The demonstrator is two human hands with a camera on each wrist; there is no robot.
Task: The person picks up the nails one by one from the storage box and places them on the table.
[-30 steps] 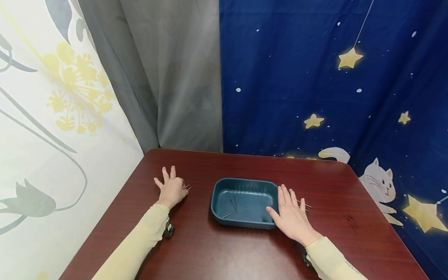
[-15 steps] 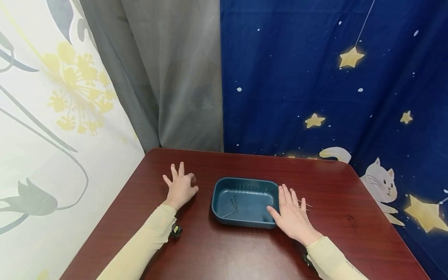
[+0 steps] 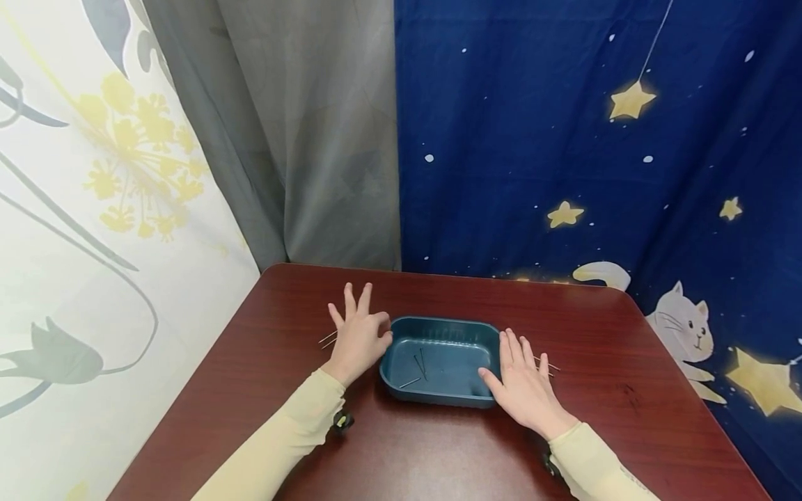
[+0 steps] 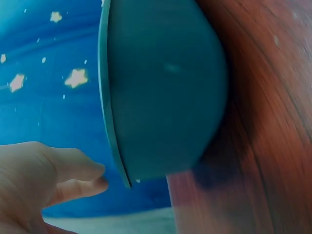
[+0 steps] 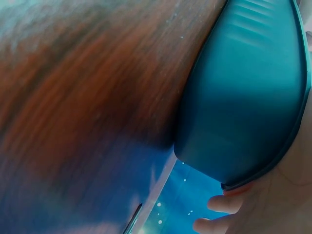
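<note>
No readable text, brand, number or sign in any view. Right sleeve (image 3: 592,460): small dark marking (image 3: 631,476) running along the forearm in the head view, could be lettering, too small to make out. Left wrist device (image 3: 347,426): yellow-green patch (image 3: 341,420) on dark housing, can't tell if label or logo. Right wrist device (image 3: 551,465): partly hidden by the sleeve, nothing legible on it.
</note>
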